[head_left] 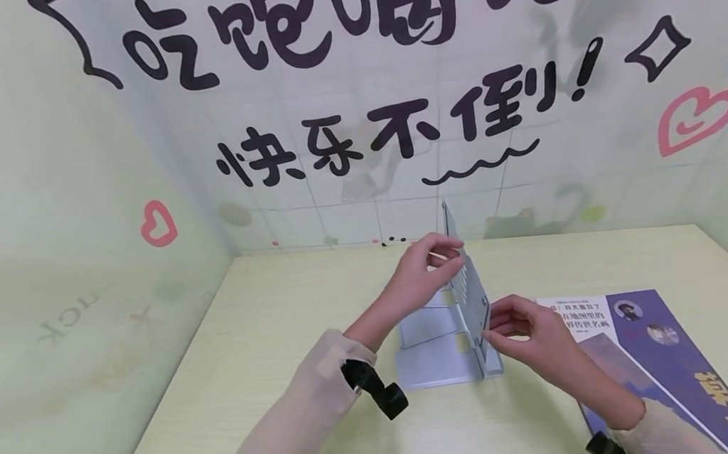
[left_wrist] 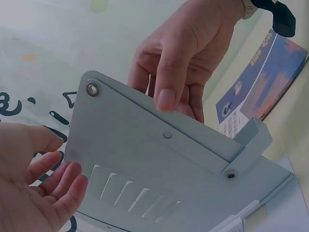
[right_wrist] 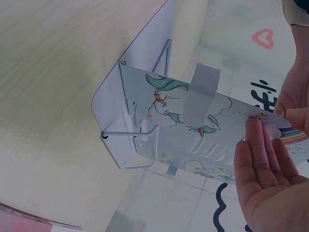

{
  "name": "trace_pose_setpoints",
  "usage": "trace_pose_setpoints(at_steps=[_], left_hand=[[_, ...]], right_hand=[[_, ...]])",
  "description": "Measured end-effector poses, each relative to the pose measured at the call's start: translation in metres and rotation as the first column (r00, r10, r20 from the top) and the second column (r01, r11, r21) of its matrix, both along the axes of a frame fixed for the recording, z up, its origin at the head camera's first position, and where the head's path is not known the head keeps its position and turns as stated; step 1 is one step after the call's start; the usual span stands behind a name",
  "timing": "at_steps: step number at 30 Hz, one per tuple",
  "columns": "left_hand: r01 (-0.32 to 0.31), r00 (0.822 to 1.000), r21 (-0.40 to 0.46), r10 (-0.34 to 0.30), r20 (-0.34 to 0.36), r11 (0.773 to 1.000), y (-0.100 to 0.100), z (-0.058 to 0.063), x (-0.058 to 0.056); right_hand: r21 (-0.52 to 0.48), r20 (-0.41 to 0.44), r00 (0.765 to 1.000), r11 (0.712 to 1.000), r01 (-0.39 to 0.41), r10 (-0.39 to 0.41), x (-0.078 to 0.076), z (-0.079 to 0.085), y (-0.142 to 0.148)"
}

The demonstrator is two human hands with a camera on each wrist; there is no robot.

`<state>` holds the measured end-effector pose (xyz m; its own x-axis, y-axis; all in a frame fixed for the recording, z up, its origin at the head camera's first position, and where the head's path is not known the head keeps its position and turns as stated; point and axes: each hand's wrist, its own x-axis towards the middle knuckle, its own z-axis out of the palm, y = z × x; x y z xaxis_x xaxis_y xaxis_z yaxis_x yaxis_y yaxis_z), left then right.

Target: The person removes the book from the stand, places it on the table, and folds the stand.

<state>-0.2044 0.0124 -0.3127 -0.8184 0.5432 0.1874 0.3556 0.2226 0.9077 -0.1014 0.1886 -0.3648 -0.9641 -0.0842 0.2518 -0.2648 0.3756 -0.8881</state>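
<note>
A pale blue-grey metal book stand (head_left: 466, 304) is on the table, its slotted panel upright beside a flat base (head_left: 435, 360). My left hand (head_left: 415, 273) reaches from the left to the panel's upper edge, fingers and thumb at that edge. From the right, my right hand (head_left: 532, 328) pinches the near edge; its thumb lies along a riveted strip in the left wrist view. Fish and a rainbow are printed on the face turned to the right wrist view, where a bent flap (right_wrist: 203, 92) and a wire loop (right_wrist: 145, 145) stick out.
A purple book (head_left: 658, 339) and a second book (head_left: 613, 371) overlapping it lie on the table to the right, under the right forearm. The pale wood table (head_left: 270, 334) meets a wall sheet (head_left: 338, 222) with large black lettering behind the stand.
</note>
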Motion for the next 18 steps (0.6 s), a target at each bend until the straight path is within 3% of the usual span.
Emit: trace_pose_setpoints(at_steps=[6, 11, 14, 18], left_hand=[[-0.039, 0.998, 0.031, 0.037, 0.055, 0.999, -0.001, 0.007, 0.001], [-0.109, 0.987, 0.055, 0.102, 0.124, 0.992, -0.008, 0.005, 0.003], [-0.171, 0.973, 0.097, 0.153, 0.175, 0.98, -0.013, 0.002, 0.005], [-0.258, 0.941, 0.144, 0.214, 0.263, 0.955, -0.021, 0.0, 0.006]], right_hand=[[-0.012, -0.037, 0.999, 0.999, -0.033, 0.032, -0.003, -0.004, -0.005], [-0.023, -0.034, 0.997, 0.998, -0.066, 0.065, -0.006, -0.007, -0.012], [-0.024, -0.03, 0.996, 0.996, -0.086, 0.085, -0.009, -0.009, -0.017], [-0.012, -0.003, 0.995, 0.995, -0.1, 0.1, -0.012, -0.011, -0.025]])
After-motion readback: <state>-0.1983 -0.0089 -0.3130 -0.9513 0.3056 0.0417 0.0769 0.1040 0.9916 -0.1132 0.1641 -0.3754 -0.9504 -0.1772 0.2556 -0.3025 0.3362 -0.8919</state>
